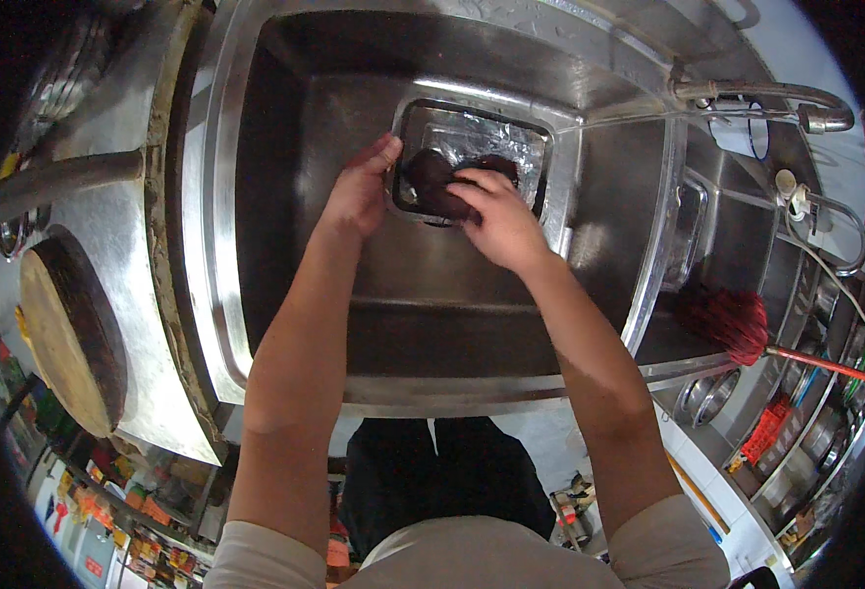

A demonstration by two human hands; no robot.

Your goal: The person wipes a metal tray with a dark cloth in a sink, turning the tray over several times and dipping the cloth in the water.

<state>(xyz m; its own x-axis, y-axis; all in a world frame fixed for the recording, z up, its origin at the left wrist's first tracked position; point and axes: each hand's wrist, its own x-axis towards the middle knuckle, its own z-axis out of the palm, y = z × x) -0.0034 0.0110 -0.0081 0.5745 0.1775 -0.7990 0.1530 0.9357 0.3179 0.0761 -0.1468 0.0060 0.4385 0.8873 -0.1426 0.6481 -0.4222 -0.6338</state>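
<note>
A rectangular stainless steel pan [488, 121] sits on the bottom of a deep metal sink [403, 272], with shiny water in it. My left hand [366, 184] grips the pan's left rim, thumb on the upper edge. Inside the pan lies a dark red-brown lump [427, 177], smooth and wet, perhaps raw meat or offal. The fingers of my right hand [502, 217] curl over it, and my thumb is partly hidden. Another dark piece [502, 166] shows just beyond those fingers. A thin water stream [624, 116] runs toward the pan's right rim.
A curved metal faucet [764, 90] reaches in from the right, near a white mug [742, 136]. Another basin beyond the divider [657, 221] holds a metal tray [686, 232]. A red mop head [727, 320] rests there. Left, a thick round chopping block [64, 339] stands on a metal counter [153, 368].
</note>
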